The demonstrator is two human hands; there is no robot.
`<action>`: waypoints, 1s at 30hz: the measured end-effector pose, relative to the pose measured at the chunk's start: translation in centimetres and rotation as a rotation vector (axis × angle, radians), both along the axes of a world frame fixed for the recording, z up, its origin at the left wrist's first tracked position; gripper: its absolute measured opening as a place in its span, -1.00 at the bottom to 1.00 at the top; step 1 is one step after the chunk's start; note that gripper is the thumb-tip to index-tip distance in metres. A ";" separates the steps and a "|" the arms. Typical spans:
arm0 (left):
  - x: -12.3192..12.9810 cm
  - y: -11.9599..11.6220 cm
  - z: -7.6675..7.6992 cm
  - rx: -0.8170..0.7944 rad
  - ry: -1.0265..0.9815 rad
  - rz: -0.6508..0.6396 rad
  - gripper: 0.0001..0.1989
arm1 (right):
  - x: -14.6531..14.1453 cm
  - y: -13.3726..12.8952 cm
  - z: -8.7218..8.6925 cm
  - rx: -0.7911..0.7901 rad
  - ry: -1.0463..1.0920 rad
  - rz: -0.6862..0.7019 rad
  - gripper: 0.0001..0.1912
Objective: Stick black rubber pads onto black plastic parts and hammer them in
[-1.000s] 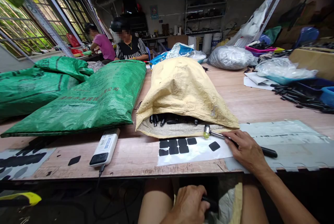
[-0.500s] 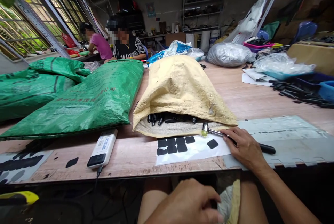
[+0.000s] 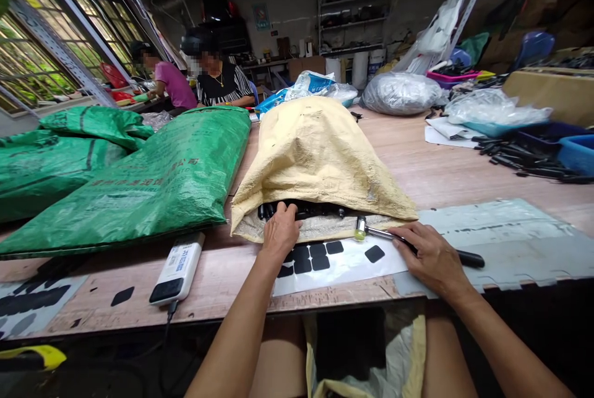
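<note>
My right hand point(image 3: 430, 255) is closed round a small hammer point(image 3: 469, 259) with a black handle, a metal shaft and a yellowish striking face. The hammer lies low over the table, its head by the lip of a cream woven sack point(image 3: 320, 156). My left hand point(image 3: 282, 229) is at the sack's open mouth, fingers curled down among black tube-like pieces point(image 3: 320, 208). Its fingertips are partly hidden, so what they grip cannot be made out. Just below the mouth, a white sheet point(image 3: 346, 277) carries several black rounded-square stickers point(image 3: 319, 261).
A green woven sack point(image 3: 185, 169) and a white power bank point(image 3: 179, 268) with a cable are at left. A grey mat point(image 3: 505, 237) and a pile of black pieces point(image 3: 520, 156) lie right. An open sack point(image 3: 417, 354) hangs between my knees. Two people sit beyond the table.
My left hand has risen from above my lap to the cream sack's mouth, among the black pieces. My right hand still holds the hammer in the same place; the view has shifted slightly.
</note>
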State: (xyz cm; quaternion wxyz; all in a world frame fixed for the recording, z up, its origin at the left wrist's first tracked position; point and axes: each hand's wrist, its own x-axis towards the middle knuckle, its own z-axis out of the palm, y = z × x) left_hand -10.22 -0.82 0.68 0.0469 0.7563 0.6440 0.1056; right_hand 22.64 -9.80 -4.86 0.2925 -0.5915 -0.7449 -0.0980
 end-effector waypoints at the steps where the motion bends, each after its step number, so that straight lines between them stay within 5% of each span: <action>1: -0.1 0.0 -0.2 0.009 -0.002 -0.012 -0.76 | -0.1 0.0 0.0 -0.002 0.000 -0.003 -0.72; 9: -0.8 -0.2 -0.6 0.055 -0.138 -0.086 -0.83 | -0.2 -0.1 0.3 -0.007 -0.009 -0.006 -0.72; 16: -1.5 -4.7 -1.1 -0.016 -0.504 -0.179 -0.85 | -0.2 -0.2 0.4 -0.003 0.006 0.010 -0.71; 22: -0.8 -6.9 -3.0 -0.044 -0.581 -0.225 -0.84 | 0.1 0.5 0.5 -0.062 -0.084 0.000 -0.70; 26: -0.9 -6.6 -3.3 -0.043 -0.620 -0.225 -0.84 | -1.1 0.0 1.9 -0.060 -0.055 -0.003 -0.73; 30: -1.1 -6.6 -3.2 -0.060 -0.668 -0.250 -0.87 | -5.0 -2.1 4.0 -0.083 0.197 0.093 -0.75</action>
